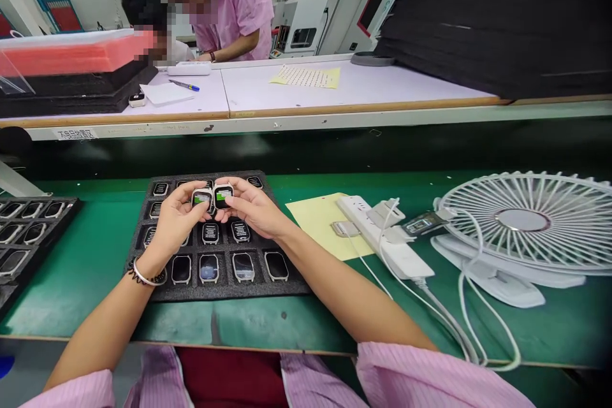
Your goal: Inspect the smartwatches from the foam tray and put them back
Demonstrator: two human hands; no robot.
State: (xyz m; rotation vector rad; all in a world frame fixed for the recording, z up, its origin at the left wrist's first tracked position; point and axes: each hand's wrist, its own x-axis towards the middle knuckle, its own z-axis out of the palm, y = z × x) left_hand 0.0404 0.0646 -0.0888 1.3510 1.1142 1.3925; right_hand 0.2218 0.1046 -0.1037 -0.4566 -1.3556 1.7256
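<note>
In the head view, holds a first watch (201,198) in the left hand (174,217), with fingers curled behind the case and thumb laid on its lower front. Holds a second watch (223,194) in the right hand (255,209) in much the same way, with fingers closed around the case and thumb near the lower corner of the screen. Carries both side by side over the upper middle of a black foam tray (229,290), with screens facing the camera and lit partly in green. Cannot tell a light touch from a narrow gap between the two cases. Wears a pale bangle (146,280) on the left wrist.

Has the foam tray flat on the green bench (95,293), with more watches face up in its compartments, some with lines of text on screen, and mostly dark ones along the front row. Has a second tray (50,229) at the far left, also bearing watches. To the right, has a yellow sheet (310,220) partly under a white power strip (401,258), then a round white fan (523,220). Farther back, includes a dotted sheet (306,78) on a raised white shelf (382,86) and, beyond, a person in a pink shirt (243,0).
</note>
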